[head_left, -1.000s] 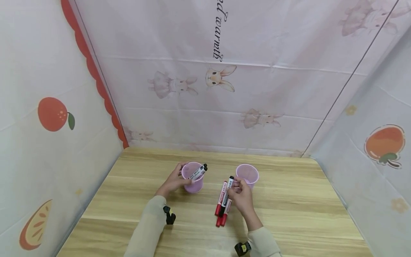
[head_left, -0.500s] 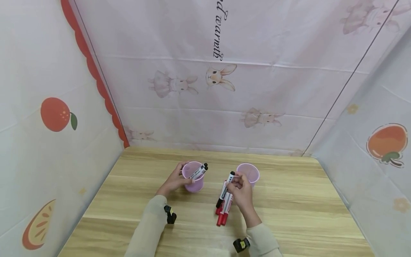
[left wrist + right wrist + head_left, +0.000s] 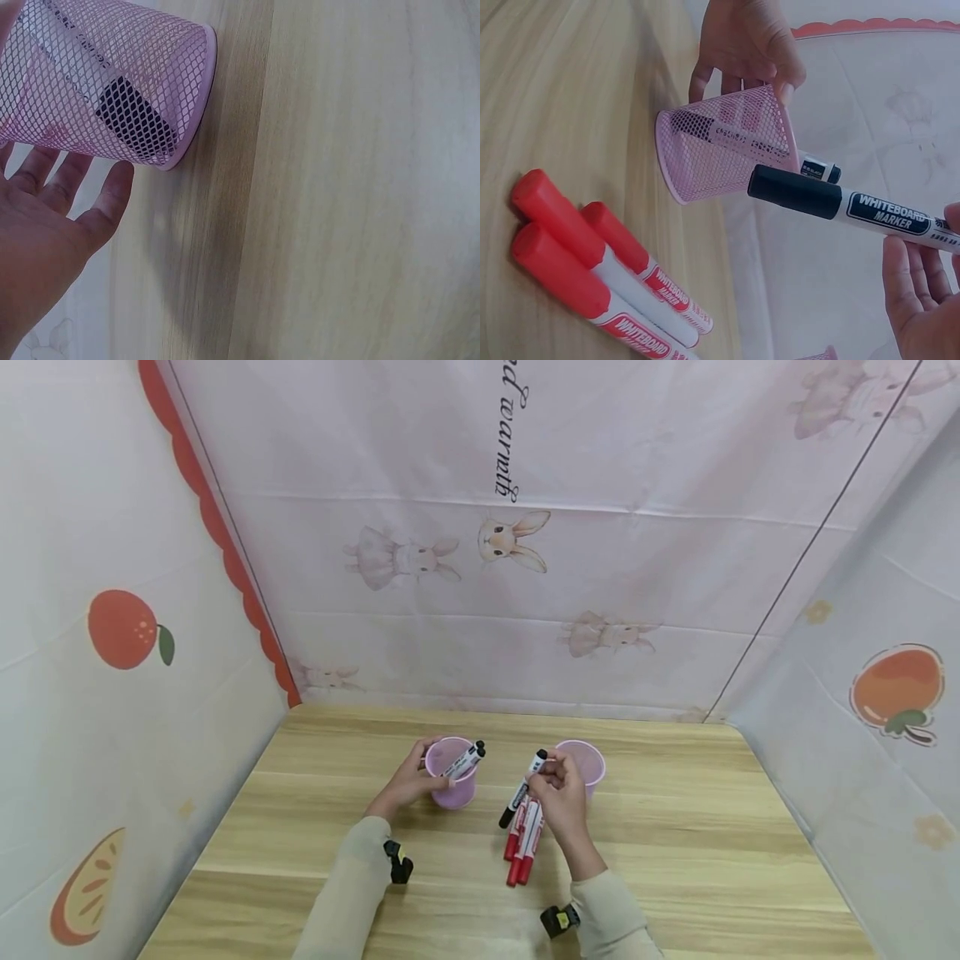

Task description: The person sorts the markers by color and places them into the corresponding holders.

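Note:
My left hand (image 3: pixel 407 783) holds a pink mesh pen cup (image 3: pixel 459 794), thumb at the near rim and fingers round the far left side. Black-capped markers (image 3: pixel 462 763) lean inside it, their ends above the rim. Between the thumb and fingers of my right hand (image 3: pixel 564 797) is a black whiteboard marker (image 3: pixel 802 193), tilted, its cap end pointing down toward the left. Three red whiteboard markers (image 3: pixel 529 847) lie together on the table below that hand. In the left wrist view, one marker's black cap (image 3: pixel 135 116) shows through the mesh near the cup's base.
A second pink mesh cup (image 3: pixel 588 760) stands behind my right hand, partly hidden by it. The wooden table (image 3: pixel 675 843) meets printed cloth walls (image 3: pixel 420 652) at the back and both sides.
My right hand has lifted the black marker up off the red ones and slightly away from me, its capped end swinging left. The left hand and its cup stay nearly still.

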The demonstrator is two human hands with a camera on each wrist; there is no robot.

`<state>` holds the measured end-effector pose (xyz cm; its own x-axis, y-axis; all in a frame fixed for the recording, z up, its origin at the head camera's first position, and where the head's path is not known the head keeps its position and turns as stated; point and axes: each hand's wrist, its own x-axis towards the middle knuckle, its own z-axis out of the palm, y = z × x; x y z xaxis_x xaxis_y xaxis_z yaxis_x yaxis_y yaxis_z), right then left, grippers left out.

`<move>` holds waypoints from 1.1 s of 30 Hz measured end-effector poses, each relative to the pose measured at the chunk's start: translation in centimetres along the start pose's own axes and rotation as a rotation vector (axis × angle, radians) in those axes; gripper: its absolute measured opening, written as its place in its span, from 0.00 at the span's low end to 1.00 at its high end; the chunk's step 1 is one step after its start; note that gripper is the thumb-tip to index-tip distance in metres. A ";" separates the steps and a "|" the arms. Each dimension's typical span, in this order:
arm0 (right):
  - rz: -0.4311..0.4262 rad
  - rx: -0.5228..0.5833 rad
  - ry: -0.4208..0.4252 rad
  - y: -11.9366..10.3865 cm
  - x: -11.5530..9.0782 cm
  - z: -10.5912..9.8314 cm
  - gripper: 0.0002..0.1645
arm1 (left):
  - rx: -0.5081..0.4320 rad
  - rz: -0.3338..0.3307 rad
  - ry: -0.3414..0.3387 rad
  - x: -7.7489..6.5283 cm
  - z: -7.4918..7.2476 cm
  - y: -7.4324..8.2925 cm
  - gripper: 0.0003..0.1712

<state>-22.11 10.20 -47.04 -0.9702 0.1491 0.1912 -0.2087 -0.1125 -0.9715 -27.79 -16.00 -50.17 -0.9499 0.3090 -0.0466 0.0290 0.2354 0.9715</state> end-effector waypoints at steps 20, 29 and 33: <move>-0.088 0.035 0.046 0.0 1.0 0.7 0.16 | -0.019 -0.007 0.007 0.1 -0.1 -0.1 0.49; -0.110 0.063 0.058 0.1 1.6 1.3 0.18 | -0.030 -0.018 0.003 0.1 0.0 -0.1 0.48; -0.120 0.106 0.066 0.3 1.9 1.7 0.18 | -0.026 -0.018 0.005 0.1 -0.1 -0.1 0.49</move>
<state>-24.21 8.83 -46.70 -0.9280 0.2314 0.2918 -0.3377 -0.1922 -0.9214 -27.94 -16.06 -50.27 -0.9517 0.3005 -0.0628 0.0039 0.2164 0.9763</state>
